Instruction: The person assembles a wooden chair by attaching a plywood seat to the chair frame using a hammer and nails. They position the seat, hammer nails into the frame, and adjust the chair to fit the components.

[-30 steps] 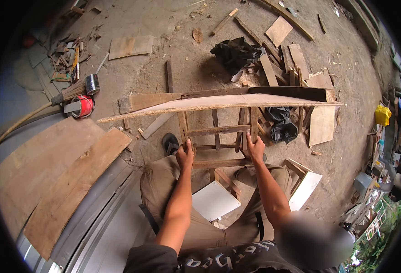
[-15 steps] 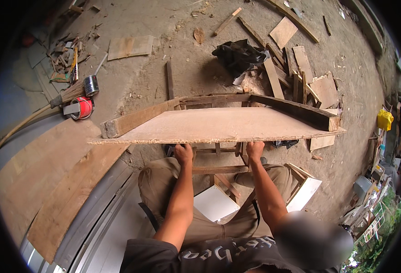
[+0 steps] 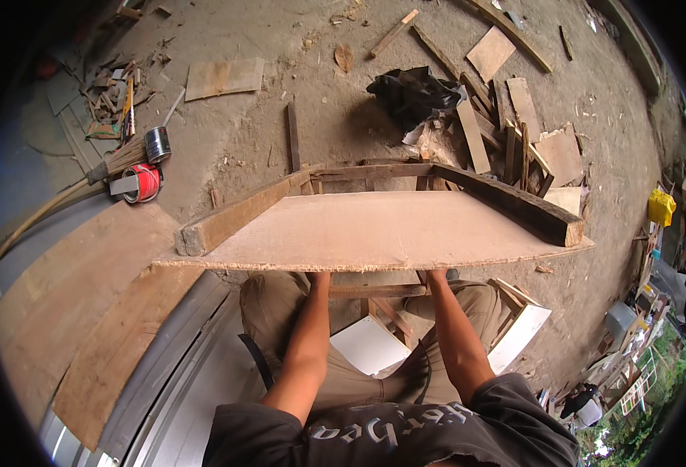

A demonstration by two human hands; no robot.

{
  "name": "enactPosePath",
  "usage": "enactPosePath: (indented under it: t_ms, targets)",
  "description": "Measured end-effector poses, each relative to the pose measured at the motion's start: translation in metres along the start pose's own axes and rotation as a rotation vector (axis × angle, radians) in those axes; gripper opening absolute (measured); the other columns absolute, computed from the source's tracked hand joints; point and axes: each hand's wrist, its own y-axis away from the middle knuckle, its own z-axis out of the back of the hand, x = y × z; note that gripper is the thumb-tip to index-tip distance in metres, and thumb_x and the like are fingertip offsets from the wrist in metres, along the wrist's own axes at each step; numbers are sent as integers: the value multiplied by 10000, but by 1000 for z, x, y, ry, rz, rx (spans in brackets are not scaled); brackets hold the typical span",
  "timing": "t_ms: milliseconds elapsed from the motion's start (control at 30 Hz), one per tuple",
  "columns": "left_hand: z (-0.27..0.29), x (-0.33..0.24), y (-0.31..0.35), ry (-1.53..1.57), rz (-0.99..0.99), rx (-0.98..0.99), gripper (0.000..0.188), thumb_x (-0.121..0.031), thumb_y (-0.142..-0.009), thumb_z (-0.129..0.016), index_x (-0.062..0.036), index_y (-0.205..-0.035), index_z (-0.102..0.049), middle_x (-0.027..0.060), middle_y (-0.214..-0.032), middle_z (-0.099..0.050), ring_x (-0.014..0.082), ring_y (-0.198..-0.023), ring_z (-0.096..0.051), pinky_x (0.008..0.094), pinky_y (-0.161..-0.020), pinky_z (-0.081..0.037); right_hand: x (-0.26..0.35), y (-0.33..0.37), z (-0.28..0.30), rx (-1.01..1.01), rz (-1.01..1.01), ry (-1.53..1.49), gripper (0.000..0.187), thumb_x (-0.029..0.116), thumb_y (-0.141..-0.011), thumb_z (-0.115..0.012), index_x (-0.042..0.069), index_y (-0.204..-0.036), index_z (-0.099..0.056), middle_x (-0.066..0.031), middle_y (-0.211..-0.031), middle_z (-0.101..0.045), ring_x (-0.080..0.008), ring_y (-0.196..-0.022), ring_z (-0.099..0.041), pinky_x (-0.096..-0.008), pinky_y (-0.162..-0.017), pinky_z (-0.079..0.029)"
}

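A tan plywood sheet [image 3: 374, 226] with a rough near edge lies in front of me. A thick timber [image 3: 242, 210] runs along its left side, a darker timber [image 3: 506, 204] along its right, and a thinner rail [image 3: 370, 171] behind it. My left hand [image 3: 319, 277] reaches beneath the sheet's near edge, only its wrist end showing. To its right, my right hand [image 3: 437, 275] goes under the same edge. The fingers of both hands are hidden by the sheet. Below, a wooden crossbar [image 3: 378, 290] spans between my knees.
Offcuts [image 3: 522, 101] and a black plastic bag [image 3: 417, 97] litter the ground ahead. To the left are a broom [image 3: 121, 156], a red tin [image 3: 147, 183], a dark can [image 3: 156, 145] and large wooden sheets [image 3: 78, 272]. White-topped pieces [image 3: 370, 346] lie between my legs.
The sheet's near edge and the side timbers' near ends have come down and toward me, now covering most of both hands. A blurred round shape at the lower right is gone.
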Motion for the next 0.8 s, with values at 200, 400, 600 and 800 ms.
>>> enactPosePath:
  t_ms: [200,400,600,800]
  targets:
    - [-1,2,14,-105,-69,-14,535,-427,-939,-552,-100,-1363,-556,144,-1388,-557,355,-1285,-493,467,-1092,-366,9,-7,-1,35,-47,2,284,242,-941,-593,-24,-854,-647,-177,-714,-643,-327,-654,-632,-428,-579,-489]
    - [-4,7,3,-258,-242,-127,520,-421,-942,-553,-93,-1344,-574,151,-1375,-567,362,-1272,-504,469,-1081,-378,11,-12,3,64,-65,51,389,324,-966,-583,-43,-853,-642,-239,-713,-643,-397,-687,-643,-458,-608,-492]
    - [84,-81,-6,363,180,-277,688,-559,-1004,-442,83,-880,-658,229,-724,-650,432,-710,-638,510,-614,-479,48,-24,24,-29,-249,-153,610,511,-997,-516,-65,-847,-643,-247,-672,-599,-397,-617,-590,-470,-616,-462]
    - [81,-73,-3,593,271,-122,743,-653,-989,-380,41,-990,-646,143,-719,-634,239,-595,-649,411,-513,-467,23,-32,14,-46,-116,-368,497,467,-1012,-530,-27,-991,-580,-147,-774,-628,-187,-623,-622,-337,-551,-482]
